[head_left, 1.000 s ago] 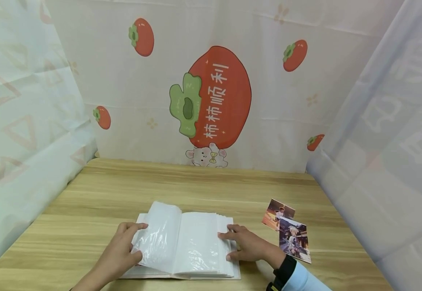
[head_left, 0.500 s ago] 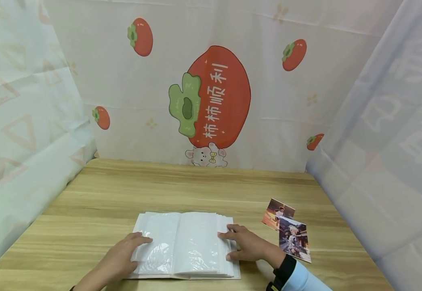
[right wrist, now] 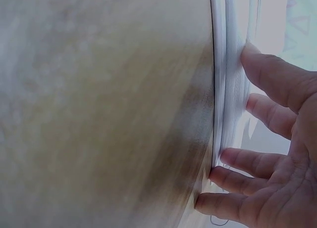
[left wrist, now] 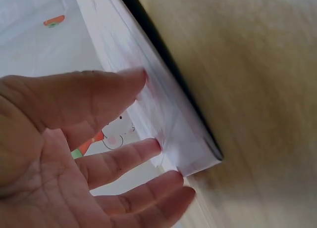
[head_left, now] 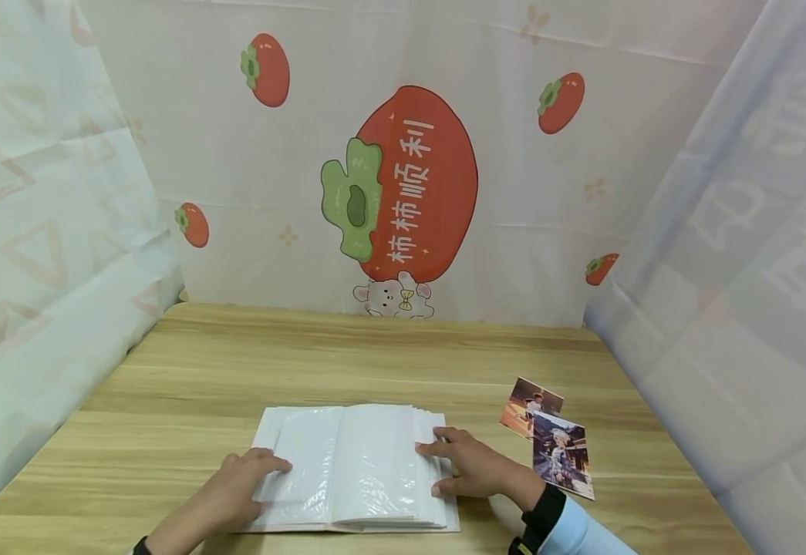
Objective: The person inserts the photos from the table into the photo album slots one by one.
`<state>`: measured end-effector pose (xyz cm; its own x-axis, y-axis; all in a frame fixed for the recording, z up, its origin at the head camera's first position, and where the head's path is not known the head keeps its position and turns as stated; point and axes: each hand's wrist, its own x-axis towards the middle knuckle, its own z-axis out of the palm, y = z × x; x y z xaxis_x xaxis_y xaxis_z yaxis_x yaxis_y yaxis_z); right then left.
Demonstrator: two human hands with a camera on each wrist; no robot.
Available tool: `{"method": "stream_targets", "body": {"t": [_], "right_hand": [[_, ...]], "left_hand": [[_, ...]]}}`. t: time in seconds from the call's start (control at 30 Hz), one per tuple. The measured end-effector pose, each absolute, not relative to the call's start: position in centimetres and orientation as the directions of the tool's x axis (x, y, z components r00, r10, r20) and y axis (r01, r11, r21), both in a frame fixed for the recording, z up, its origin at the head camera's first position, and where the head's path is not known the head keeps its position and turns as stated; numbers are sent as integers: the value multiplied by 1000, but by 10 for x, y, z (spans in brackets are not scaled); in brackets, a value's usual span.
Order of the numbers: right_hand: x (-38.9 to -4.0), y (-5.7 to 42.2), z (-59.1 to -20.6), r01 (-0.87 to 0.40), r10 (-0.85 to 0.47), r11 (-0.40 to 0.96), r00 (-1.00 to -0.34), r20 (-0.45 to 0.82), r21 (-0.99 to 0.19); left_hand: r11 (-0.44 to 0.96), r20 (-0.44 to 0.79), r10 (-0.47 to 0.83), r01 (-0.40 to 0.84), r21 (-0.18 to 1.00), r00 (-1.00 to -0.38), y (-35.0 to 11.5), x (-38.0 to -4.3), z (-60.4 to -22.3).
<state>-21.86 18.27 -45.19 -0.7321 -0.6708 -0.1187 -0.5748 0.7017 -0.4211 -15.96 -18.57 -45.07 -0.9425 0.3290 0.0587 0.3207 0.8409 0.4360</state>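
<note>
A photo album [head_left: 375,462] with clear-sleeved white pages lies spread on the table. On its left page rests my left hand [head_left: 236,489], fingers extended and touching the sleeve near the outer edge. My right hand [head_left: 475,464] lies over the right edge, its spread fingertips on the stacked pages. In the left wrist view the left thumb and fingertips meet the album's edge [left wrist: 193,144]. The right wrist view has the right fingers [right wrist: 252,163] along the page stack [right wrist: 233,65]. Neither hand grasps a page.
Two printed photos, one [head_left: 561,455] overlapping the other [head_left: 529,405], lie on the wooden table [head_left: 347,354] right of the album. Printed fabric hangs behind [head_left: 514,231] and on both sides. A dark band [head_left: 548,512] circles the right wrist.
The left page, lifted and curved a second ago, now lies flat. My left hand has let go of it and come down onto it. The right hand has stayed put.
</note>
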Motion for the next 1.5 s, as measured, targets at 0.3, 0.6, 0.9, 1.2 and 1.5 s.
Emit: {"method": "stream_targets", "body": {"t": [0.3,0.6,0.9,1.2,1.5], "right_hand": [[-217,183,-450,-568,-670,701,-732,-125,-430],[-215,184,-450,-585,-682,690,-722,-112,-426],[-225,202,-435,-592,-659,692,-751,-28,-413],[-229,241,-424,-542,-591,752,-807,-17,-376],[-231,293,-426,-385,-464,817,-881,-94,-429]], "left_hand": [[794,59,435,414,444,-898,-192,-162,-452],[770,35,484,444,458,-875,-198,-163,-452],[772,45,476,443,455,-878,-197,-164,-452],[773,18,473,424,472,-881,-198,-161,-451],[780,28,478,439,446,-878,-198,-162,-455]]}}
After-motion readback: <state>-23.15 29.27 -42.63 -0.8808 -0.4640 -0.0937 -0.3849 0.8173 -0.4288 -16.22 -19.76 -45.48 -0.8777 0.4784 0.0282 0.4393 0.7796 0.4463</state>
